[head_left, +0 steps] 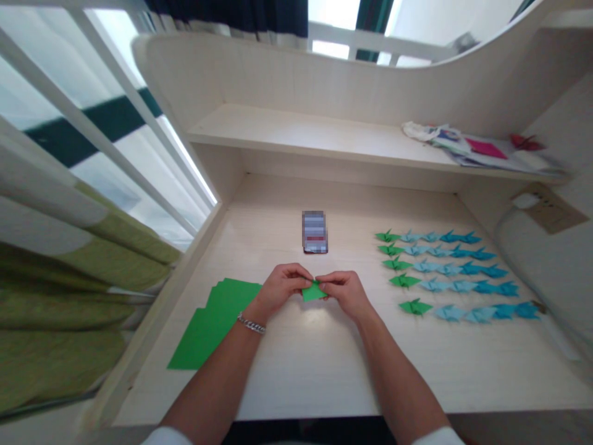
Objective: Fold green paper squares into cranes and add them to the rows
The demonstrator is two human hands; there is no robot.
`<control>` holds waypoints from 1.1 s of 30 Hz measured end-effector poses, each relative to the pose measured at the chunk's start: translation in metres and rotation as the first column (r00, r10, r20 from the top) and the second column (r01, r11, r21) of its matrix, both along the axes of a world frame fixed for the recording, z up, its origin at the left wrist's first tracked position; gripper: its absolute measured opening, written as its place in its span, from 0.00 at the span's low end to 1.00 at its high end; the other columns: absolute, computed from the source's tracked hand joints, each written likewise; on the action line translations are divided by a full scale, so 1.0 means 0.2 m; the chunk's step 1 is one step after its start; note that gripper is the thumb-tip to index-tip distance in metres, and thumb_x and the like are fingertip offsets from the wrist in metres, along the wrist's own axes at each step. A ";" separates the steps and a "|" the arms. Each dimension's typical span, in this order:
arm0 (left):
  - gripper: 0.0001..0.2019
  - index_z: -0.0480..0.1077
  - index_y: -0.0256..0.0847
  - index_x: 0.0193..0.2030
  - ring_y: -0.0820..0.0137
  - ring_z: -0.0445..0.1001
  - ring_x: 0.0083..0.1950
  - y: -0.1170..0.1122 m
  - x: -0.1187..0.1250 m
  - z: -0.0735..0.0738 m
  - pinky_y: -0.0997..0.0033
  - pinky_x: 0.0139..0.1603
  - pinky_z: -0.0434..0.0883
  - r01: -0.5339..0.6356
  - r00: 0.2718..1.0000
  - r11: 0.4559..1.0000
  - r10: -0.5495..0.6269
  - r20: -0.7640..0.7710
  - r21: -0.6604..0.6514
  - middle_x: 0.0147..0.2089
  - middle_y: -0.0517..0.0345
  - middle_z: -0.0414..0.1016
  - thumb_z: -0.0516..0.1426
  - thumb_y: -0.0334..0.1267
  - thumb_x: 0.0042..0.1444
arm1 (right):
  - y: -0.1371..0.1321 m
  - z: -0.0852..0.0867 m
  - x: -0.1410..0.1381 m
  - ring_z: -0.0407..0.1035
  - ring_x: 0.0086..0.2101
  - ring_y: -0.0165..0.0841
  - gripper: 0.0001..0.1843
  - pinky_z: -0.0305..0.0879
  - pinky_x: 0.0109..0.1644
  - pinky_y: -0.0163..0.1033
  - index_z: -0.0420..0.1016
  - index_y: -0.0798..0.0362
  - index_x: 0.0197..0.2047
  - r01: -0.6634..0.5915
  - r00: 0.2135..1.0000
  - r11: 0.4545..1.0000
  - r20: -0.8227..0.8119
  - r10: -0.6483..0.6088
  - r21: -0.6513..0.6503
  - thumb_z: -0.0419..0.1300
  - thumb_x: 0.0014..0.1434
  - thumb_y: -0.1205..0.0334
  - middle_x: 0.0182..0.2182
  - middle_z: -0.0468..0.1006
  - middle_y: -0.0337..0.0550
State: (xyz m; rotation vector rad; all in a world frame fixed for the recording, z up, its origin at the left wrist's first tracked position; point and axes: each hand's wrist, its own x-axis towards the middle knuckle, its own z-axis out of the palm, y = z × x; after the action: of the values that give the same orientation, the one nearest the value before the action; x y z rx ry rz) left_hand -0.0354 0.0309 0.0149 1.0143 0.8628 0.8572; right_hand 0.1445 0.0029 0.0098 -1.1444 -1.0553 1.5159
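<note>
Head view: you've got the folded green paper (314, 293) right between your left hand (283, 287) and right hand (343, 293), just above or on the desk (303, 377), can't tell which. Grip: both pinching it, fingertips and thumbs near its far tip, left on its left side, right on its right. Neither hand is nearer; both touch. Its wider edge faces you and it narrows away from you; no clear long axis. Green sheets (199, 337) lie by your left forearm, folded paper cranes (404, 280) in rows off to your right. Writing: phone (315, 232) beyond your hands has a pixelated screen, unreadable; no brand or label legible anywhere.
</note>
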 end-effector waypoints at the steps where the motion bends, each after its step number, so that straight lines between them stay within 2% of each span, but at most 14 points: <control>1: 0.05 0.75 0.37 0.28 0.74 0.71 0.28 0.00 0.00 0.00 0.74 0.30 0.67 0.002 1.000 1.000 -0.002 0.020 -0.012 0.26 0.59 0.74 0.63 0.30 0.41 | 0.00 0.01 0.00 0.70 0.21 0.30 0.12 0.69 0.26 0.37 0.82 0.54 0.32 -0.009 1.000 1.000 -0.002 0.009 0.009 0.68 0.41 0.62 0.22 0.79 0.42; 4: 0.04 0.75 0.37 0.28 0.73 0.71 0.29 0.00 0.00 -0.01 0.74 0.31 0.67 0.008 1.000 1.000 -0.008 0.023 -0.002 0.27 0.58 0.75 0.63 0.30 0.42 | -0.01 0.02 0.01 0.70 0.21 0.30 0.11 0.68 0.27 0.36 0.82 0.54 0.32 -0.021 1.000 0.999 0.002 0.021 0.034 0.68 0.41 0.62 0.21 0.79 0.42; 20: 0.04 0.75 0.35 0.30 0.73 0.71 0.30 0.00 -0.01 0.02 0.74 0.33 0.67 0.045 0.987 0.975 -0.009 -0.161 0.219 0.28 0.58 0.75 0.62 0.31 0.44 | 0.00 0.02 0.02 0.69 0.21 0.30 0.09 0.67 0.28 0.36 0.81 0.53 0.31 -0.037 0.999 0.995 0.042 0.033 0.091 0.68 0.41 0.64 0.21 0.78 0.41; 25: 0.03 0.75 0.35 0.29 0.74 0.70 0.29 0.01 -0.02 0.01 0.75 0.33 0.67 0.049 0.985 0.974 -0.010 -0.175 0.221 0.27 0.59 0.75 0.61 0.31 0.45 | -0.01 0.02 0.03 0.70 0.22 0.30 0.09 0.67 0.29 0.36 0.81 0.54 0.30 -0.066 0.997 0.993 0.039 0.062 0.096 0.69 0.41 0.63 0.22 0.78 0.41; 29: 0.03 0.75 0.36 0.30 0.74 0.71 0.30 0.01 -0.02 0.01 0.75 0.34 0.68 0.067 0.979 0.971 -0.018 -0.205 0.231 0.28 0.58 0.75 0.61 0.30 0.45 | 0.00 0.01 0.03 0.71 0.24 0.30 0.12 0.68 0.31 0.37 0.80 0.54 0.32 -0.115 0.992 0.993 -0.045 0.116 0.030 0.70 0.41 0.60 0.25 0.79 0.42; 33: 0.04 0.75 0.35 0.31 0.72 0.72 0.32 0.01 -0.01 0.00 0.73 0.36 0.68 0.087 0.968 0.963 -0.022 -0.249 0.254 0.30 0.56 0.76 0.61 0.30 0.45 | 0.00 -0.01 0.00 0.70 0.24 0.29 0.14 0.66 0.27 0.35 0.79 0.55 0.31 -0.043 0.995 0.993 -0.096 0.033 -0.107 0.65 0.47 0.52 0.24 0.77 0.41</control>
State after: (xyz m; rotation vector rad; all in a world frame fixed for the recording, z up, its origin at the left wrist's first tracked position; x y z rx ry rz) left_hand -0.0369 0.0320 0.0156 1.3929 0.9393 0.8244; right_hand 0.1449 0.0037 0.0074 -1.1216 -0.9453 1.6589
